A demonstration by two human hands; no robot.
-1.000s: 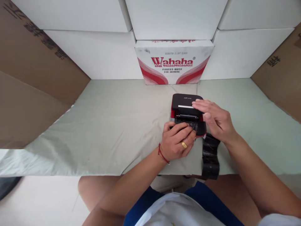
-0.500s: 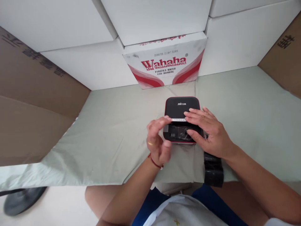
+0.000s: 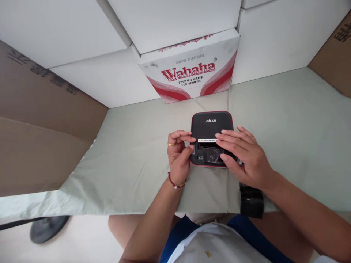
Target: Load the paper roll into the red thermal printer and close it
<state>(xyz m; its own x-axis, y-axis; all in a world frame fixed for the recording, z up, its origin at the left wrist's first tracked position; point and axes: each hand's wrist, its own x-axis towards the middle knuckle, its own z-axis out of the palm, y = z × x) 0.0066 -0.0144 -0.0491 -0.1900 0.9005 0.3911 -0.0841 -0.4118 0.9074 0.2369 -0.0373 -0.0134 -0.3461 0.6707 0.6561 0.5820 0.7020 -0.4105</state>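
Observation:
A small black printer [image 3: 208,126] with a red edge and white lettering lies on the cloth. Across its middle runs a white label strip [image 3: 207,140]; below that is a recess holding a dark, glossy film-like piece [image 3: 211,155]. My left hand [image 3: 179,151] is closed at the printer's left edge, thumb against a grey part there and fingers curled just above. My right hand [image 3: 244,153] lies over the right side, fingers stretched out, fingertips by the label strip and thumb near the glossy piece. It hides the printer's right edge.
A grey-green cloth [image 3: 131,157] covers the table. Behind stands a white and red Wahaha water carton [image 3: 192,73] before white boxes [image 3: 175,22]. Brown cardboard [image 3: 41,138] flanks the left side. A black glossy item [image 3: 251,202] hangs at the front edge by my right forearm.
My left hand has moved from hovering over the printer's lower left to its left edge, its fingers closing there. The right hand stays in nearly the same place. The view has shifted slightly.

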